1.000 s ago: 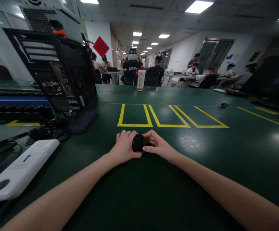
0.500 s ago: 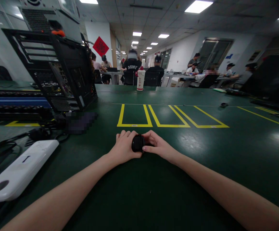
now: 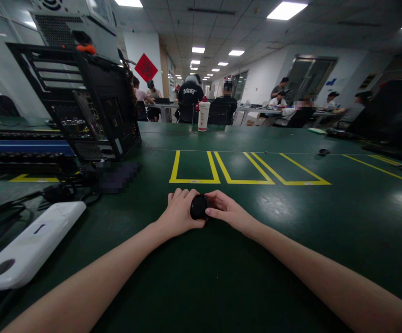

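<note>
Between my two hands is a small, rounded, glossy black object (image 3: 198, 207), whose exact kind I cannot make out. My left hand (image 3: 180, 210) is closed round its left side, with the thumb at the near edge and the fingers over the far side. From the right, my right hand (image 3: 226, 207) pinches its edge with the thumb in front and the fingers behind. The object is low over the green table (image 3: 218, 273), and its underside is hidden.
Yellow tape outlines (image 3: 194, 181) lie beyond my hands. A black computer case (image 3: 97, 101), cables and a long white device (image 3: 38, 245) occupy the left. Farther back stands a white cup (image 3: 203, 116). A small dark ring-shaped item (image 3: 323, 152) lies right. Several people sit beyond.
The camera view has shifted very slightly. Both hands keep their hold on the black object in nearly the same place.
</note>
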Demonstrator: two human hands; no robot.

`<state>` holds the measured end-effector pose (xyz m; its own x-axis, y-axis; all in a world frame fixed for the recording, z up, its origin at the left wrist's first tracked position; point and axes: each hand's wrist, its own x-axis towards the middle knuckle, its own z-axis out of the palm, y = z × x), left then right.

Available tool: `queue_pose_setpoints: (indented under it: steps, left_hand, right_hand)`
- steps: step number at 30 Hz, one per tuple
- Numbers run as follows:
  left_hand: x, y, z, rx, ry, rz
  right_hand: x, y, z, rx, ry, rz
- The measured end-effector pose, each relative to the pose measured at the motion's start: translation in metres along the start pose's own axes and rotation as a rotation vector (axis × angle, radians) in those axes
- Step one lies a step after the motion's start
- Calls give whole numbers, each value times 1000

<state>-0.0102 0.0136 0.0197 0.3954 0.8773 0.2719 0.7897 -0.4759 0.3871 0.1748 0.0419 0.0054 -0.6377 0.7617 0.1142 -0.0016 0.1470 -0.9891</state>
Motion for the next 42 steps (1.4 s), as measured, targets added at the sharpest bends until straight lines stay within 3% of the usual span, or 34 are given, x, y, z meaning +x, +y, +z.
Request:
queue_pose_setpoints:
  steps: [4,12,21,28,37,42]
  left_hand:
    - [0,1,1,21,13,-5]
    - [2,-3,6,25,38,-3]
    - [0,2,-2,6,-5,-12]
    - [1,-3,6,21,37,-19]
    - [2,-4,8,50,59,-5]
    - [1,-5,9,32,64,10]
  right_hand:
    - [0,-4,-2,-1,-37,-43]
    - [0,-1,3,10,66,24]
    - [-2,-6,-4,1,-54,-18]
    - [-2,-6,4,25,55,20]
    - [-1,-4,-1,15,-28,-35]
    - [-1,-6,4,10,62,20]
